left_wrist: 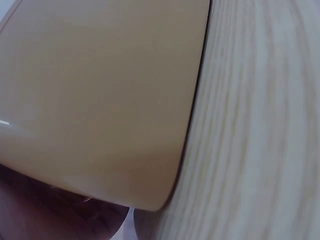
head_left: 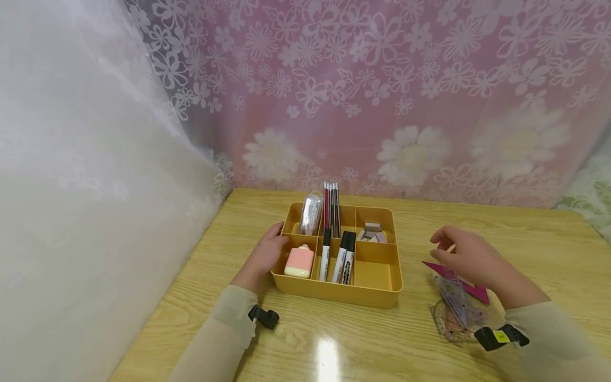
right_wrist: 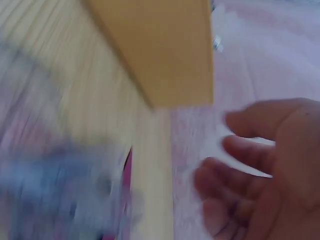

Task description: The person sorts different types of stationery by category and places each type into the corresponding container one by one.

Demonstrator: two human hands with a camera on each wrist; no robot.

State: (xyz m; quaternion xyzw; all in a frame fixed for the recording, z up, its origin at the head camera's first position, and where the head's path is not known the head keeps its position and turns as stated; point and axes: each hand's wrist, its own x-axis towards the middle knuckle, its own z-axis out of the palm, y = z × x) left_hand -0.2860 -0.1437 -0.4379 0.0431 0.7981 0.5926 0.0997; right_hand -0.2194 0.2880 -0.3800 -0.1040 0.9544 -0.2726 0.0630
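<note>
A yellow divided organizer box (head_left: pixel 334 293) sits on the table. My left hand (head_left: pixel 269 250) grips its left wall, thumb by the rim; in the left wrist view the fingers (left_wrist: pixel 75 217) are partly hidden behind the wall. My right hand (head_left: pixel 470 257) hovers right of the box with loosely bent fingers and nothing between them. Below it lie a magenta set square (head_left: pixel 479 293) and clear plastic drawing pieces (head_left: pixel 451 300), one with a rounded outline. The box holds several pencils (head_left: pixel 332 209), black-capped markers (head_left: pixel 340 262), a pink and cream bottle-shaped item (head_left: pixel 299 261) and erasers (head_left: pixel 372 233).
A clear, shiny packet-like item (head_left: pixel 311 212) leans in the back left compartment. The wood-grain table (head_left: pixel 296 339) ends at a pink floral curtain (head_left: pixel 334 122) behind, and a white sheet (head_left: pixel 95 185) hangs along the left.
</note>
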